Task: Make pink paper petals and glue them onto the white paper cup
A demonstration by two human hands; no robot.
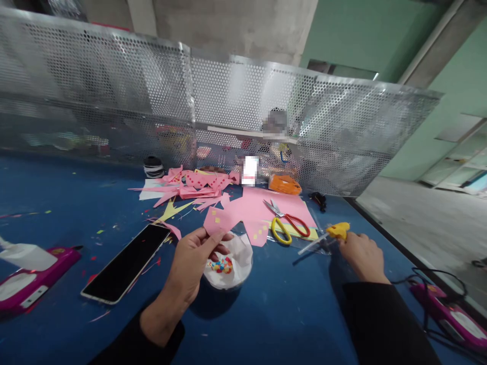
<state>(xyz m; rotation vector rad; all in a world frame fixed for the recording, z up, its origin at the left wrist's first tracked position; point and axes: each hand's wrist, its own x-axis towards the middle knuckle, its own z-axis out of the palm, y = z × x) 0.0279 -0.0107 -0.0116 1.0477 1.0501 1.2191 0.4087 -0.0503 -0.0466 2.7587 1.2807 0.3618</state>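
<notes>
My left hand (194, 258) pinches a pink paper cutout (238, 213) between thumb and fingers. Small yellow squares dot two of the cutout's points. Just under it is a round bowl (243, 261) lined with white paper, with colourful paper bits (221, 265) inside. My right hand (362, 256) is closed around a yellow hot glue gun (338, 231), from which a clear glue stick (312, 245) sticks out to the left. Scissors (292, 223) with one red and one yellow handle lie open on pink paper sheets (300, 207) behind the cutout.
A phone (127, 263) lies left of my left hand. Magenta power strips (38, 276) sit at both sides, the right one beside a black cable (426, 299). Pink paper scraps (201, 185), a black-and-white yarn roll (153, 167) and an orange packet (285, 184) lie before a perforated metal screen (243, 86).
</notes>
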